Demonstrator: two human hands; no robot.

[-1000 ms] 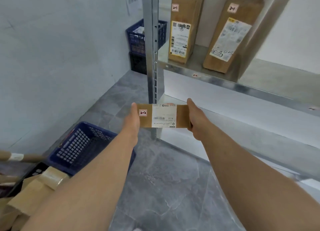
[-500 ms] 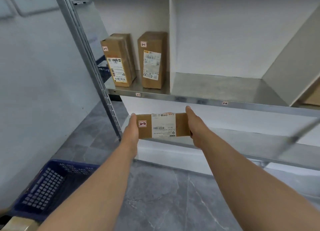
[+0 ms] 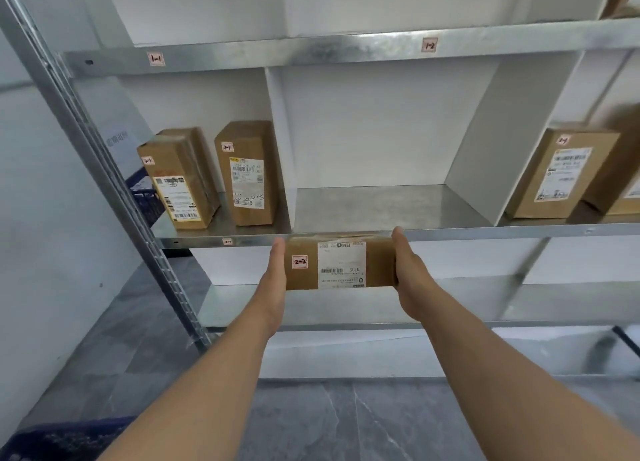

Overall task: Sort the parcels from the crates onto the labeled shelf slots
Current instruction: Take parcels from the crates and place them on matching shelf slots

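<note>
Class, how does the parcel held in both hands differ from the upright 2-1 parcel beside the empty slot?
The held parcel lies lengthwise between left hand and right hand. The shelved parcel stands upright on the shelf, untouched. The held parcel's tag reads 2-2, the shelved parcel's 2-1. Both are brown cardboard with white labels.

A metal shelf [image 3: 374, 207] is divided into slots by white dividers [image 3: 485, 142]; in the left slot a labelled parcel [image 3: 178, 180] and a taller parcel [image 3: 249, 173] are stood on end, near each other but apart; beyond the right divider another parcel [image 3: 561, 175] is stood; a small tag [image 3: 227, 241] is stuck on the front edge.
</note>
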